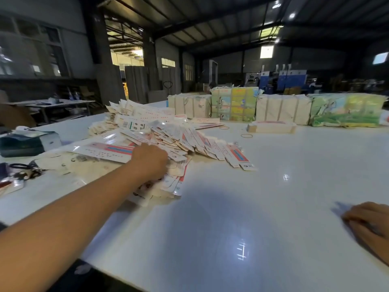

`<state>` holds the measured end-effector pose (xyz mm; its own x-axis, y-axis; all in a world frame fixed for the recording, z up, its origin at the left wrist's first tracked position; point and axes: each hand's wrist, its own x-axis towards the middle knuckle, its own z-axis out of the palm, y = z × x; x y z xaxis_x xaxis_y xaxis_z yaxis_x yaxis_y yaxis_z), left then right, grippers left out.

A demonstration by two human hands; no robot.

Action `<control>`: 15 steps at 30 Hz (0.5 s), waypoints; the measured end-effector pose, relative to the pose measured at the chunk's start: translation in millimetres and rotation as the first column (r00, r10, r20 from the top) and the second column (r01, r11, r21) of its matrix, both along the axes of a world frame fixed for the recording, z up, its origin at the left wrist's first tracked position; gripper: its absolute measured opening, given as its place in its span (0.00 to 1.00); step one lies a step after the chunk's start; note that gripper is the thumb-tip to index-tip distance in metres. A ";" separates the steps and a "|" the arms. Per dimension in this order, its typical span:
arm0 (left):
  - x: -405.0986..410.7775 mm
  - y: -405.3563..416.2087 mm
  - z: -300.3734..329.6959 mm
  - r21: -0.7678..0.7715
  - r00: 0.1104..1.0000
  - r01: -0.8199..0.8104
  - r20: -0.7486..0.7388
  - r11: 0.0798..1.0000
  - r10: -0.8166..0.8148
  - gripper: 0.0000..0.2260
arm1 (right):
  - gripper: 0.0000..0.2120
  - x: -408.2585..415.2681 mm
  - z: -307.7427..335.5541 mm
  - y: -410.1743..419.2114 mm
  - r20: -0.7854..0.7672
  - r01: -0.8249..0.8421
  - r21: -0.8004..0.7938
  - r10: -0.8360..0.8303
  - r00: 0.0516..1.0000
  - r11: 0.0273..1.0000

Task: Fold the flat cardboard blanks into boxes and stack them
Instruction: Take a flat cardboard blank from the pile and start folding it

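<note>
A sprawling heap of flat cardboard blanks (168, 135), white with red and blue print, covers the left middle of the white table (242, 207). My left hand (150, 160) reaches across into the near side of the heap, its fingers curled down among the blanks; the fingertips are hidden, so whether they hold a blank is unclear. At the lower right edge my right hand (370, 223) rests on the table with its fingers relaxed and holds nothing. A small banded stack of blanks (271, 126) lies further back.
Bundled packs of cardboard (282, 109) and colourfully printed packs (234, 103) line the far edge. Two rubber bands (246, 135) lie near them. A dark box (27, 142) and scissors (25, 169) sit at the left. The warehouse behind is dim.
</note>
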<state>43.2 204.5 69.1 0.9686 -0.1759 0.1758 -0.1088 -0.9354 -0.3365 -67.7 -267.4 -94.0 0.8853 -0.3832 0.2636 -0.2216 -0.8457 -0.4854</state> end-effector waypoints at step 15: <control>-55.9 -9.9 22.4 0.124 0.950 0.063 0.297 0.990 -0.097 0.09 | 0.20 -70.8 49.7 36.6 0.187 -0.170 -0.338 0.243 0.952 0.926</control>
<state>-12.7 194.6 91.5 0.8554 -0.2858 0.4319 -0.0592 -0.8825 -0.4667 -138.5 -230.8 -44.3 0.8405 -0.0630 0.5381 0.0571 -0.9774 -0.2036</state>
